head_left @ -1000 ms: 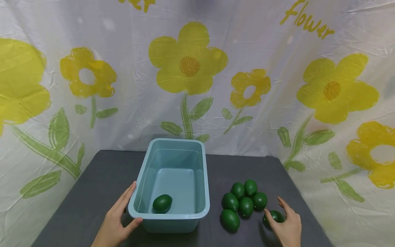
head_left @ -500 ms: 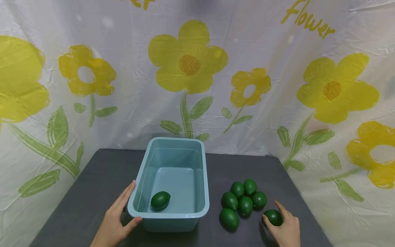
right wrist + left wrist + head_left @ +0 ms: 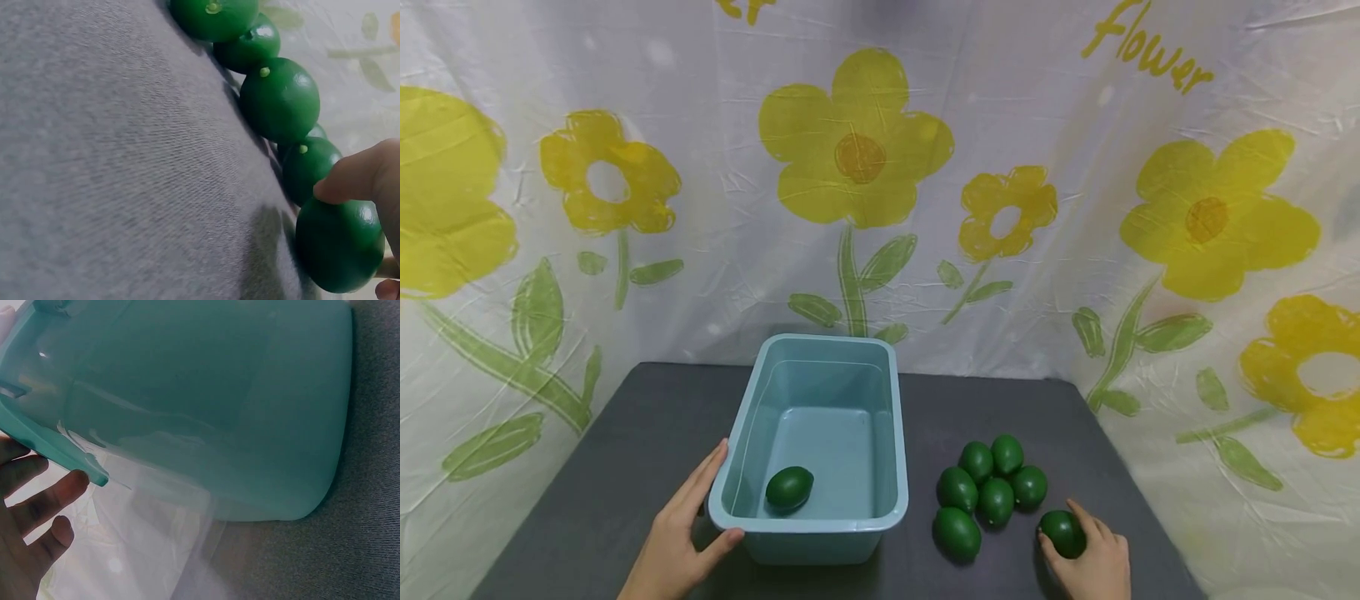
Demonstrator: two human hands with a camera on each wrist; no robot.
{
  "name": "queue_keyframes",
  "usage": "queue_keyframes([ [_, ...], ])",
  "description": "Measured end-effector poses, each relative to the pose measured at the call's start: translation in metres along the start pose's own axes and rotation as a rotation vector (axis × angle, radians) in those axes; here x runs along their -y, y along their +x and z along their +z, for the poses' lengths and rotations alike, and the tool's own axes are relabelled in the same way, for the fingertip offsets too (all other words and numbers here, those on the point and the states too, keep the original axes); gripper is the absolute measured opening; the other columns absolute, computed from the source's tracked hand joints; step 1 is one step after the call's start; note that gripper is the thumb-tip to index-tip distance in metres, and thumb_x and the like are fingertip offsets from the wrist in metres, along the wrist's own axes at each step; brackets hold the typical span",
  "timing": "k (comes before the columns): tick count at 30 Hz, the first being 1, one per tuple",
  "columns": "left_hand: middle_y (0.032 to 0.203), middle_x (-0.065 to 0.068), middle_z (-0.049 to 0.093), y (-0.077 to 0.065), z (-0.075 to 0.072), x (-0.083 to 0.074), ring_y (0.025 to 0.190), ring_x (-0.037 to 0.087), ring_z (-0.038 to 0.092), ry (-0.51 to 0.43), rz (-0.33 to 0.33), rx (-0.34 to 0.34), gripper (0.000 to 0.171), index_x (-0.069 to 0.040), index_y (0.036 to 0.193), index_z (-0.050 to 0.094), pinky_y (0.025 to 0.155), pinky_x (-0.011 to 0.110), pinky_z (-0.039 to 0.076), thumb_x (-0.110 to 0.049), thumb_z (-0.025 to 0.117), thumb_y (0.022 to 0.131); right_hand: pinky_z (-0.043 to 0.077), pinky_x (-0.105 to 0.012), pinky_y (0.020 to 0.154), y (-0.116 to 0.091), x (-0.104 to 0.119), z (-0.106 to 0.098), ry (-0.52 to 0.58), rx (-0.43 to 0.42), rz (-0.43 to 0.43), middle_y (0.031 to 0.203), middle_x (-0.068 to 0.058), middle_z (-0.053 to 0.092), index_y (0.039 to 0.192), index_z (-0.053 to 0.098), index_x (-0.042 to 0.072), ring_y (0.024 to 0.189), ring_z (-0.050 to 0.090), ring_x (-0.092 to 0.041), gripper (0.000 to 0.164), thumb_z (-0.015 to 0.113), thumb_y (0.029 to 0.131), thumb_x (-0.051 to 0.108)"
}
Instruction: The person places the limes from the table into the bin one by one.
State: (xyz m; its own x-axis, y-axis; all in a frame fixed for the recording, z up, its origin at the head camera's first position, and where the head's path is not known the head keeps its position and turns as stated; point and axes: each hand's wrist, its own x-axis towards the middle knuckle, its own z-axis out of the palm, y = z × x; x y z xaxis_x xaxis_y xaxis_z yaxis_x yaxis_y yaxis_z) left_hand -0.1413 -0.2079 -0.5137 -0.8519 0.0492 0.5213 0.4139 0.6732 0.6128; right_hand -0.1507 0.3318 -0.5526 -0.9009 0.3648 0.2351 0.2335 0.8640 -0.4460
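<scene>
While the right hand [image 3: 1093,558] pinches a lime [image 3: 1062,535] between its thumb and fingers, the left hand [image 3: 673,537] lies at the near left corner of a blue tub [image 3: 805,526] in the head view. Its thumb reaches to the near rim and its fingers stretch loosely along the left side, gripping nothing round. The pinched lime is at the right hand's fingertips, near the right side of the bench [image 3: 617,483] and well apart from the left hand. Six other limes [image 3: 996,502] lie clustered on the bench between the tub and the right hand. Another single lime [image 3: 789,488] lies inside the tub, toward its near left corner. A white sheet [image 3: 715,167] with yellow flowers hangs behind.

From the left wrist, the tub's wall fills much of the view; the left hand's fingers are spread apart, their tips at or just beside the rim.

From the right wrist, one fingertip presses the top of the pinched lime, with more fingers partly visible at the edge. Several clustered limes line up beyond it. Whether the pinched lime touches the bench is hard to tell.
</scene>
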Motion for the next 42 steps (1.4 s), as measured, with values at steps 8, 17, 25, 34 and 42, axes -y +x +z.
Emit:
queue_keyframes([
  [8,0.167,0.008,0.043,0.0,-0.001,0.0,0.143,-0.017,0.028,0.003,-0.001,-0.004,0.104,-0.023,0.168,0.035,0.099,0.002,0.031,-0.027,0.092,0.081,0.049,-0.066,0.085,-0.004,-0.001,0.003,-0.026,0.03,0.032,0.124,-0.038,0.065,0.135,0.067,0.0,0.102,0.056,-0.054,0.067,0.088,0.078,0.029],
  [17,0.166,0.008,0.045,-0.001,-0.002,-0.001,0.143,-0.013,0.031,0.059,-0.037,0.005,0.104,-0.025,0.168,0.035,0.099,0.021,0.046,-0.029,0.092,0.081,0.049,-0.064,0.083,-0.005,-0.003,0.006,-0.052,0.004,0.006,0.119,-0.037,0.067,0.132,0.07,0.001,0.097,0.057,-0.051,0.064,0.088,0.077,0.026],
  [25,0.167,0.007,0.045,-0.001,-0.001,-0.002,0.143,-0.015,0.029,0.044,-0.032,0.007,0.103,-0.022,0.167,0.036,0.098,0.017,0.045,-0.027,0.092,0.081,0.047,-0.061,0.082,-0.005,-0.007,0.008,-0.039,-0.066,-0.034,0.113,-0.035,0.07,0.127,0.072,0.001,0.092,0.058,-0.05,0.061,0.092,0.074,0.024],
  [34,0.167,0.008,0.045,-0.002,0.001,-0.001,0.142,-0.016,0.029,0.016,-0.018,-0.004,0.103,-0.022,0.167,0.036,0.099,0.004,0.031,-0.027,0.092,0.081,0.044,-0.059,0.085,-0.002,-0.007,0.003,0.035,-0.125,-0.097,0.109,-0.033,0.073,0.125,0.073,-0.002,0.089,0.065,-0.045,0.06,0.093,0.073,0.02],
  [42,0.168,0.007,0.043,-0.001,0.002,0.0,0.143,-0.016,0.029,0.003,-0.013,-0.007,0.103,-0.023,0.168,0.035,0.101,0.003,0.027,-0.027,0.092,0.082,0.05,-0.067,0.079,-0.001,0.002,-0.004,0.081,-0.103,0.03,0.116,-0.031,0.073,0.13,0.071,0.001,0.09,0.061,-0.046,0.063,0.093,0.076,0.026],
])
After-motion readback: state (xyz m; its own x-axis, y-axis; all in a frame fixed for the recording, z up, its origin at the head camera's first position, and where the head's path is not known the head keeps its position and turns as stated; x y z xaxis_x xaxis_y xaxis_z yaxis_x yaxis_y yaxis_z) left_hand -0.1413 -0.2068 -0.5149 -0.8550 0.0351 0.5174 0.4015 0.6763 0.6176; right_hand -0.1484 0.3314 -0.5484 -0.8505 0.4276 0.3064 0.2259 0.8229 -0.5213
